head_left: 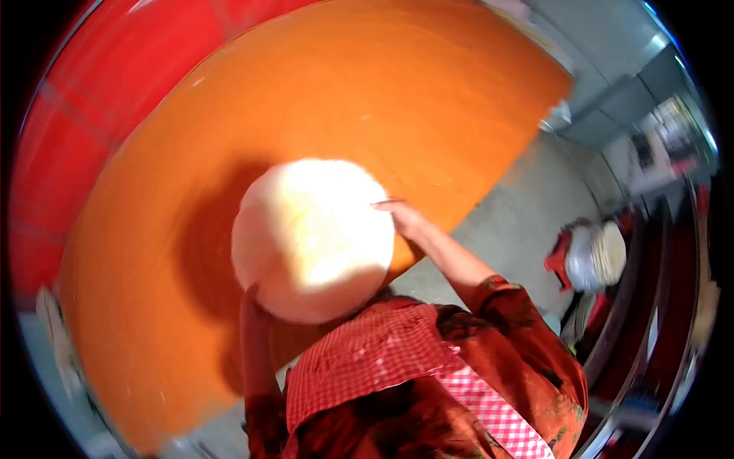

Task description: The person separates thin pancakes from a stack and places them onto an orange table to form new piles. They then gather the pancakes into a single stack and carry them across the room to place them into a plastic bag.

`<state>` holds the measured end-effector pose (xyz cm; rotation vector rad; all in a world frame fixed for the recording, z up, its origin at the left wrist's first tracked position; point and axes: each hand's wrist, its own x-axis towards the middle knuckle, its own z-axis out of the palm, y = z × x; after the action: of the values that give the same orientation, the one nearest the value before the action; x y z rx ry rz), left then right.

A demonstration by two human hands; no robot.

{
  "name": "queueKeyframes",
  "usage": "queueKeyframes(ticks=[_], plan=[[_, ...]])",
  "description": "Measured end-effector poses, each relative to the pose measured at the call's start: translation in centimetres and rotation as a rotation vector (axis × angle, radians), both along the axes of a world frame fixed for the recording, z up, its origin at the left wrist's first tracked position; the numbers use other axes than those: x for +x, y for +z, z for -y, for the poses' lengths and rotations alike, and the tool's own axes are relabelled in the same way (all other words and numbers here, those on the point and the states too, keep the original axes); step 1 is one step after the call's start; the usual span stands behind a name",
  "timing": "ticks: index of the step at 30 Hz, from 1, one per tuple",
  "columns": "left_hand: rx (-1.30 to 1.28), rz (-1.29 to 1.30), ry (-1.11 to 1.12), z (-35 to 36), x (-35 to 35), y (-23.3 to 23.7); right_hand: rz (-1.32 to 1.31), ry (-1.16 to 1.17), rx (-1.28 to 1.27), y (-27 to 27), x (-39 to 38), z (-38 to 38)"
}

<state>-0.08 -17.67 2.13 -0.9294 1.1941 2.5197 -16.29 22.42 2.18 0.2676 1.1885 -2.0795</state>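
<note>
A large round pale disc, which looks like a flatbread or a sheet of dough, is held in front of my apron. Strong light washes out its surface, so its thickness and texture are hard to make out. My right hand grips the disc's right edge, thumb on top and the other fingers hidden beneath. At the lower left edge, my left hand holds it too, mostly in shadow with its fingers largely hidden. Below the disc lies an orange work surface, on which a dark shadow falls to the left.
Red sheeting borders the orange surface at upper left. Concrete floor shows on the right. A pale bucket-like container stands on a red stool or stand. Dark red shelving or benches line the far right.
</note>
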Motion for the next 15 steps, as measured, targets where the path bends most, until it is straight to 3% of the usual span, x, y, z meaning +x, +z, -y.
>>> queueKeyframes(ticks=[2, 5, 6, 7, 8, 11, 14, 15], plan=[[-0.014, -0.034, -0.089, 0.1, -1.7, -0.3, -0.038, -0.026, -0.154, -2.8, -0.6, 0.3], [-0.077, -0.072, -0.214, -2.2, -5.6, 0.3, -0.053, -0.003, -0.029, -1.1, -0.3, 0.7], [-0.098, -0.079, -0.251, -3.2, -6.8, 0.5, -0.103, -0.009, 0.127, 0.5, 0.2, 0.4], [-0.12, -0.081, -0.272, -3.9, -7.5, 0.6, -0.087, -0.069, 0.472, -0.7, -0.5, 0.6], [-0.14, -0.085, -0.296, -4.5, -7.9, 0.9, -0.069, -0.03, 0.29, -0.5, -0.2, 0.4], [-0.189, -0.105, -0.347, -6.4, -8.4, 2.1, -0.036, 0.025, 0.313, 0.9, -0.5, 0.2], [-0.212, -0.14, -0.405, -9.3, -8.4, 3.5, -0.133, -0.143, 0.032, 0.8, 0.2, 0.4], [-0.211, -0.128, -0.417, -9.5, -9.4, 2.2, -0.157, -0.141, 0.06, -1.0, -0.5, -0.2]])
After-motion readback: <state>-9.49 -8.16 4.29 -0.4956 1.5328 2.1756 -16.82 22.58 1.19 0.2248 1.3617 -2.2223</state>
